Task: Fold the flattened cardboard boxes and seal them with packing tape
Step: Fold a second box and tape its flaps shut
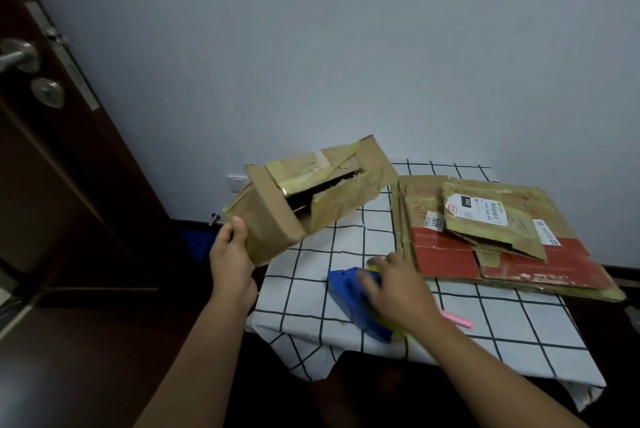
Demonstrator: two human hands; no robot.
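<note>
A: Brown cardboard everywhere in the head view. One folded box (304,199) is up off the table (311,289), tilted, held out past the table's left edge by the left hand (232,256), thumb on the near face and fingers curled behind its lower corner.

B: Sealed yet?

A: I'd say not. Its top flaps sit unevenly and a dark gap runs between them, with old yellowish tape stuck on in patches. It is formed into a box, but the seam looks open to me.

B: And the tape?

A: The blue tape dispenser (360,303) lies on the checked cloth near the front edge. The right hand (398,285) is on it, fingers bent over its top; whether they have closed round it is hard to tell through the blur.

B: What remains?

A: A stack of flattened boxes (502,237) lies at the right, untouched, its corner hanging just over the table's right side. So most of the work is ahead.

B: Room to move?

A: Bare cloth sits between the dispenser and the stack. A pink pen (459,320) lies just beside the right wrist, and a dark door (69,150) stands close on the left.
</note>
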